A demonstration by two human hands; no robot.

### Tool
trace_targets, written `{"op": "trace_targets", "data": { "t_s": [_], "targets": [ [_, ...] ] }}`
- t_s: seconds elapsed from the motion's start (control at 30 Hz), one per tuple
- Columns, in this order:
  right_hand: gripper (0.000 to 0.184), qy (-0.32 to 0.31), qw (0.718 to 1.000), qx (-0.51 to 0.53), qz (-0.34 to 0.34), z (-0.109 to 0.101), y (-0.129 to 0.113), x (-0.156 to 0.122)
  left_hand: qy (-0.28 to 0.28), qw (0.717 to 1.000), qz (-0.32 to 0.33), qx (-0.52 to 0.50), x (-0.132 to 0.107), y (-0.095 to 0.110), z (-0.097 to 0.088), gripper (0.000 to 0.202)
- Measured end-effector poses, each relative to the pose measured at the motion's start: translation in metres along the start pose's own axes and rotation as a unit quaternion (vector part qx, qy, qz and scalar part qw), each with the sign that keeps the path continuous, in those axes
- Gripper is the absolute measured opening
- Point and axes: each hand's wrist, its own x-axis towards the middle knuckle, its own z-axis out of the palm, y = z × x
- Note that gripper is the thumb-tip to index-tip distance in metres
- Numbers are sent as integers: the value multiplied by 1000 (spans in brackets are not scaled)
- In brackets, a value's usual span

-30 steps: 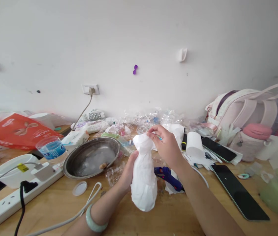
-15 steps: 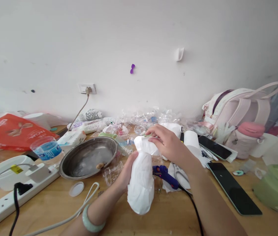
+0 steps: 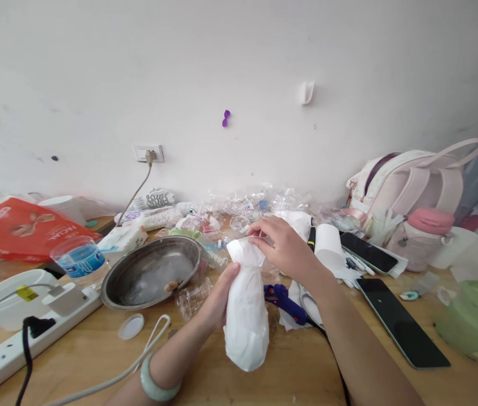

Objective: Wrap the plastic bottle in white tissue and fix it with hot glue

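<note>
A white, bottle-shaped object wrapped in crinkled paper [image 3: 246, 324] is held up over the table, its wide rounded end toward me. My left hand [image 3: 220, 296] is closed around its left side, thumb at the narrow neck, the other fingers hidden behind it. My right hand [image 3: 287, 245] pinches the paper at the far, narrow end between thumb and fingers. Just right of the wrapped object lies a blue glue gun [image 3: 283, 301] with a black cord. Scissors with grey handles [image 3: 308, 304] rest beside it on white paper, partly behind my right forearm.
To the left are a metal basin [image 3: 145, 273], a power strip [image 3: 31, 332] and a cut plastic bottle [image 3: 78, 256]. A paper roll [image 3: 328, 242], a phone [image 3: 402, 321], a green jar [image 3: 476, 321] and a pink backpack [image 3: 416, 177] stand right. Clear plastic scraps line the wall.
The wrapped object has swung slightly, its wide end shifting right and its narrow end left. My right hand has moved a little left, and the paper flap at the top lies closer in.
</note>
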Motion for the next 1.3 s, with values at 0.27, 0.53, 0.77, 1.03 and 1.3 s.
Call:
{"op": "trace_targets", "data": {
  "t_s": [0.27,0.53,0.77,1.03,1.3],
  "targets": [
    [11,7,1000,27,5,-2,-1,-1,-1,1000,-14,-15,2,-2,-2,49],
    [6,49,982,155,93,-4,-7,-3,-21,998,-49,-32,5,0,-3,57],
    [6,42,970,203,123,-1,-5,-2,-21,999,-35,-19,6,-4,-5,60],
    [7,3,979,170,113,-1,-4,-1,-23,999,-28,-28,5,-4,-5,58],
    [8,-20,985,135,102,0,-3,-2,-27,998,-50,-30,2,-3,-3,71]
  ]
}}
